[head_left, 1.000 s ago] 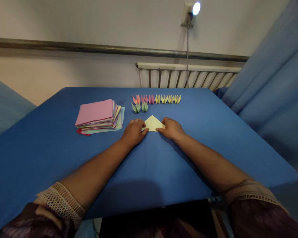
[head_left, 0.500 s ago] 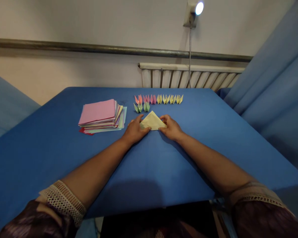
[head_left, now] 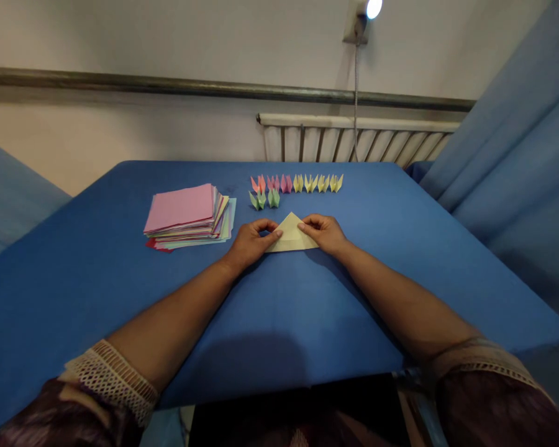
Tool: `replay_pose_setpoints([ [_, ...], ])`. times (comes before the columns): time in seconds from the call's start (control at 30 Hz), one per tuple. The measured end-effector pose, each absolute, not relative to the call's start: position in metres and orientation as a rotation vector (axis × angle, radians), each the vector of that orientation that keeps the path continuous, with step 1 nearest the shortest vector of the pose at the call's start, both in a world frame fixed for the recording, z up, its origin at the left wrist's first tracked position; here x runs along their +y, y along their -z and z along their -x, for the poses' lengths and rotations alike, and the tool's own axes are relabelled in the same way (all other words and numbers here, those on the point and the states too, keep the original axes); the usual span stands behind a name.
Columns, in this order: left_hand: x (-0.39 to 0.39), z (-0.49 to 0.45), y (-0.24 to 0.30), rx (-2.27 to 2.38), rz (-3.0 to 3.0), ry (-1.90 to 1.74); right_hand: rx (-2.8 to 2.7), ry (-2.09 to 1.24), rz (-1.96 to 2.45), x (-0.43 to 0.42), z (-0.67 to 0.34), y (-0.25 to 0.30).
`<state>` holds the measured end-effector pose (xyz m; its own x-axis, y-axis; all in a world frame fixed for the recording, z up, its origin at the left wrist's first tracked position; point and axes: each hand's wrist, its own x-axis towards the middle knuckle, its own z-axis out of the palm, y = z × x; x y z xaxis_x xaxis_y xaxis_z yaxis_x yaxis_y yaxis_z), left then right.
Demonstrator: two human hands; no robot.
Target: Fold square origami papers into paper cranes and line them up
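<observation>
A pale yellow paper folded into a triangle point(head_left: 292, 239) lies on the blue table point(head_left: 279, 298), its tip pointing away from me. My left hand point(head_left: 250, 242) pinches its left side with thumb and forefinger. My right hand point(head_left: 323, 231) pinches its right upper edge. Both hands rest on the table top.
A stack of coloured paper sheets point(head_left: 186, 215), pink on top, lies left of my hands. Behind the triangle stand rows of small folded paper pieces: pink and yellow ones point(head_left: 295, 183) at the back, green ones point(head_left: 263, 199) in front. A radiator point(head_left: 354, 139) and a blue curtain point(head_left: 507, 143) lie beyond.
The triangle was lifted a little half a second ago and now lies flat again. Both hands have shifted from its lower corners up to its sides.
</observation>
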<state>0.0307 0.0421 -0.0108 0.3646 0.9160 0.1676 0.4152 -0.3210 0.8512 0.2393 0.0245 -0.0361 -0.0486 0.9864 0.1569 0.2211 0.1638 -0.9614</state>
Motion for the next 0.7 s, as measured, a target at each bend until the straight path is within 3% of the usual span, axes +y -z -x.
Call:
replay_pose_setpoints([
  [0.13,0.046,-0.033,0.017,1.245,-1.957,-0.896,-1.511,-0.807,1.394,0.026,-0.238,0.04],
  [0.33,0.058,-0.036,0.021,1.416,-2.246,-0.83,-1.954,-0.102,1.484,0.009,-0.23,0.027],
  [0.5,0.061,-0.036,0.021,1.503,-2.341,-0.718,-2.361,-0.198,1.518,-0.007,-0.212,0.023],
  [0.7,0.06,-0.035,0.021,1.534,-2.399,-0.641,-2.427,-0.224,1.553,-0.01,-0.207,0.028],
])
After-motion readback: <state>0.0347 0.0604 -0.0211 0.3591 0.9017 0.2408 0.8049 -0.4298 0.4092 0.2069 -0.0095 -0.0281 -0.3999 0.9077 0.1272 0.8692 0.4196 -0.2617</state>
